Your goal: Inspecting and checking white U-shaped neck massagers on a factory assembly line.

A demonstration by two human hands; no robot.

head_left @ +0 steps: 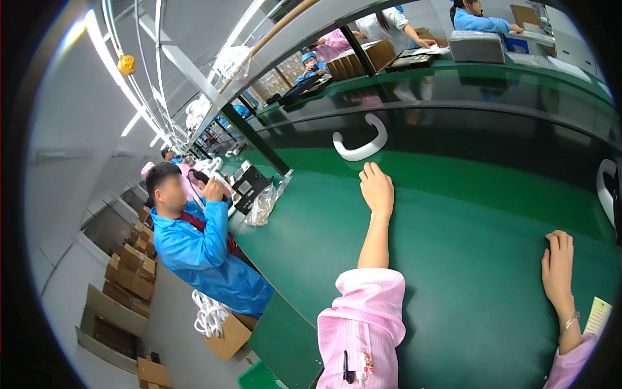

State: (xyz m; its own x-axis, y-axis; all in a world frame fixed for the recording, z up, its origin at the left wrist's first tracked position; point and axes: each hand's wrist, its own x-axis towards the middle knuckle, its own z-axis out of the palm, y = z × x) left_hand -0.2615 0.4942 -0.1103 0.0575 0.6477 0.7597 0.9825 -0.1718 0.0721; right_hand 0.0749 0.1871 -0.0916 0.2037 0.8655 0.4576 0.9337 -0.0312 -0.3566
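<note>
A white C-shaped neckband device (360,153) lies across the edge of the dark strip on the green bench. Just nearer to me than its curve is my left hand (377,189), back up, with loosely bent fingers and nothing visible in them. A small gap separates the fingertips from the device. Farther right, my right hand (558,262) rests low over the green table top (473,285), its thumb a little apart and its fingers slightly curled. Beyond that hand, at the right rim, another white curved neckband device (606,188) is partly cut off.
A dark conveyor strip (466,136) runs across behind my hands. On the left, a person in blue (201,246) handles something white near a black box (249,188) and a clear plastic bag (262,206). A green post (256,139) stands at the bench. A yellow paper (597,316) lies right.
</note>
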